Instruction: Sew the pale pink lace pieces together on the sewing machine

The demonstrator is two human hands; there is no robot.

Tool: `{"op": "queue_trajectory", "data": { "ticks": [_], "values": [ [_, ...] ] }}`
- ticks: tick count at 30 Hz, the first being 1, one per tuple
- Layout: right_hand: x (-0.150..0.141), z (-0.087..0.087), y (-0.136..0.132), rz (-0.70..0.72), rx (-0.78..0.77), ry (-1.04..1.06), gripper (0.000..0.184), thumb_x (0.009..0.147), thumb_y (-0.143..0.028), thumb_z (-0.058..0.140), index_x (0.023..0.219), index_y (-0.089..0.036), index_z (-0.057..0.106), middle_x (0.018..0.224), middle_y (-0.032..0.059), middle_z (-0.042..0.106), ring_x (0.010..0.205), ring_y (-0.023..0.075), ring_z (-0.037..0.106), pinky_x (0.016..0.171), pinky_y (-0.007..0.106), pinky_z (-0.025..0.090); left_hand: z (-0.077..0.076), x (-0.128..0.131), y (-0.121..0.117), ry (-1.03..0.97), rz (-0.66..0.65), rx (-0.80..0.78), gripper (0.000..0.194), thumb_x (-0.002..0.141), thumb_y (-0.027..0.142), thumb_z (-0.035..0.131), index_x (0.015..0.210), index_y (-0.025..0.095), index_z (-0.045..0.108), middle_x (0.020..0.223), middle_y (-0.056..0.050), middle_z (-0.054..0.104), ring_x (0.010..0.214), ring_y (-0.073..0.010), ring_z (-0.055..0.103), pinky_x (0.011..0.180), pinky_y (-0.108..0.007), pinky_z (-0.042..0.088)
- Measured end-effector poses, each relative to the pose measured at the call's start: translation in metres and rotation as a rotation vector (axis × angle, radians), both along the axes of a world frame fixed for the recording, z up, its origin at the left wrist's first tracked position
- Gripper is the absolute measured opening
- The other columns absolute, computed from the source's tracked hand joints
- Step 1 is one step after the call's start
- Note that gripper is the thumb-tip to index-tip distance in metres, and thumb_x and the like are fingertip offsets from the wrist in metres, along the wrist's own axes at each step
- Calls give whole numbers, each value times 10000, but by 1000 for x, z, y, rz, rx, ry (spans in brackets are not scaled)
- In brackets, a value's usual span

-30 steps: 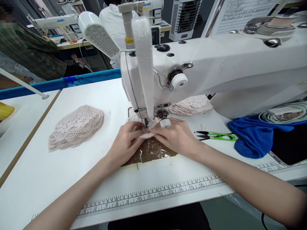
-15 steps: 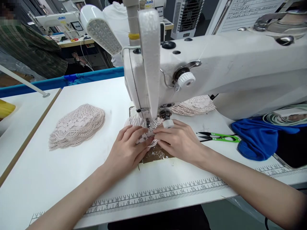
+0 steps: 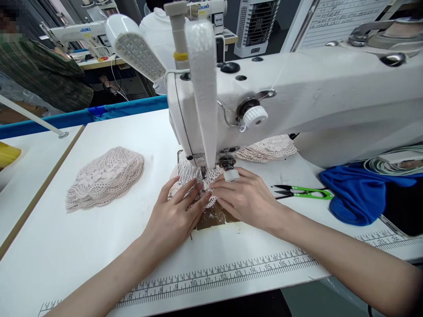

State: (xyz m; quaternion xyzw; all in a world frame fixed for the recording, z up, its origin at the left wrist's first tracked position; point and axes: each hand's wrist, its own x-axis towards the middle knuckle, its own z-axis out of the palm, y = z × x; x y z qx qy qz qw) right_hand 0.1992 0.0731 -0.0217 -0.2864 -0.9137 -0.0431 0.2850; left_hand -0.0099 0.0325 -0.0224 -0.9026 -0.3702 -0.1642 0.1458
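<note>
A piece of pale pink lace (image 3: 186, 169) lies under the needle area (image 3: 204, 171) of a white sewing machine (image 3: 297, 88). My left hand (image 3: 173, 214) rests flat on the lace's left side, fingers spread. From the right, my right hand (image 3: 247, 198) has its fingers pressed together on the lace's near edge, just below the machine head; its fingertips are partly hidden. Both hands sit close together in front of the needle. A stack of similar lace pieces (image 3: 107, 178) is on the table to the left, and another lace stack (image 3: 269, 148) lies behind the needle area.
Green-handled thread snips (image 3: 306, 192) lie right of my right hand, near a blue cloth (image 3: 358, 193) and a dark phone-like object (image 3: 405, 207). A ruler strip (image 3: 211, 279) runs along the table's front edge. A person in a plaid shirt (image 3: 49, 75) is at the back left.
My left hand's fingers have spread apart and flattened over the lace, shifting slightly left. More lace shows between the hands. My right hand stays nearly in place.
</note>
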Motion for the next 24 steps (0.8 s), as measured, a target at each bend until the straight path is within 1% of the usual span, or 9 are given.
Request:
{"op": "queue_trajectory", "data": {
  "ticks": [5,9,12,15,17,20,24],
  "values": [
    [-1,0,5,3,-18,3,220,891,-88,511,869,-147,722,831,43,743,802,168,657,791,306,473,0,-1,7,-4,26,-19,276,939,166,492,1164,193,650,1171,-83,692,1188,-252,585,1061,-502,347],
    [-1,0,8,-33,-9,-28,202,897,-115,533,863,-152,728,859,55,738,784,170,639,779,297,468,-1,-1,13,-4,35,-20,289,948,172,479,1189,210,634,1189,-73,684,1202,-251,575,1059,-514,334],
    [-1,-1,11,-82,25,-56,204,902,-130,541,833,-175,728,866,46,734,757,167,618,756,291,461,-3,-2,18,-21,51,-5,296,952,171,473,1200,227,626,1185,-65,687,1193,-246,582,1069,-533,311],
    [-1,-3,14,-90,85,-61,211,896,-117,546,807,-177,728,855,38,736,765,167,622,757,291,460,-5,-3,22,-36,65,15,279,955,189,480,1178,238,641,1174,-58,692,1175,-246,594,1079,-541,298],
    [-1,-5,14,-80,106,-58,213,901,-130,545,810,-172,732,853,38,741,792,172,635,776,299,463,-5,-3,21,-41,66,31,269,951,216,498,1176,229,646,1170,-66,694,1172,-257,597,1081,-542,296],
    [-2,-5,9,-56,98,-54,214,927,-185,531,867,-167,736,875,37,749,842,179,647,831,327,468,-3,-1,14,-58,41,54,285,940,230,523,1202,215,634,1166,-65,696,1170,-260,598,1095,-528,285],
    [-1,-5,2,-29,86,-42,214,937,-190,518,942,-155,730,928,33,753,812,164,648,895,354,462,-3,1,2,-81,22,55,276,930,208,539,1186,191,641,1133,-47,713,1116,-239,630,1104,-492,278]
  ]
}}
